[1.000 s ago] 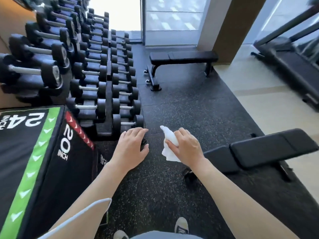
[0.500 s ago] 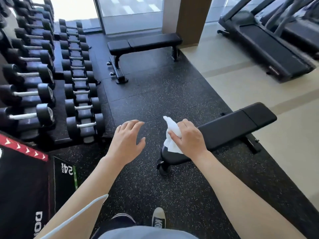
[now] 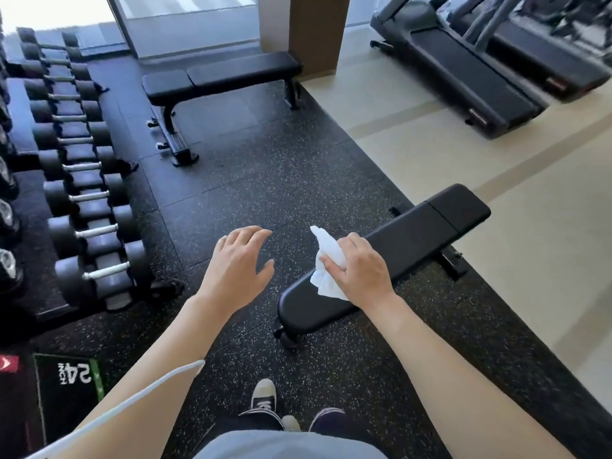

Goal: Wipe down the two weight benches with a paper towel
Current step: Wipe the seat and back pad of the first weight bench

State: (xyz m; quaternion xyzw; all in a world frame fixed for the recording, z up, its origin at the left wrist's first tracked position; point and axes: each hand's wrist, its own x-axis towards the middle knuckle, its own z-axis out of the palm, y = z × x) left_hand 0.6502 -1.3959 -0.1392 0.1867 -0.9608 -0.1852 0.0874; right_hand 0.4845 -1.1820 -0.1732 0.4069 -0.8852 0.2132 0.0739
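1. My right hand [image 3: 359, 268] is out in front of me, palm down, its grip pinching a crumpled white paper towel [image 3: 326, 263] between thumb and curled fingers. The towel sticks up and away past my knuckles.
2. My left hand [image 3: 236, 268] hovers beside it over the speckled rubber floor [image 3: 258, 180], fingers spread and loosely bent, holding nothing.
3. The towel hangs above the near end of the nearer weight bench [image 3: 390, 253]; can't tell if it's actually touching the pad.
4. That bench's long axis runs diagonally, near end by my hands, far end pointing up and right toward the beige floor [image 3: 496, 167].
5. The second weight bench [image 3: 225, 76] sits well apart, further back by the pillar [image 3: 311, 24], lying roughly left to right.
6. Readable writing: "24 INCH", upside down, on the plyo box [image 3: 66, 382] at lower left.
7. Dumbbell rack [image 3: 82, 180] on the left, treadmills [image 3: 490, 61] top right.
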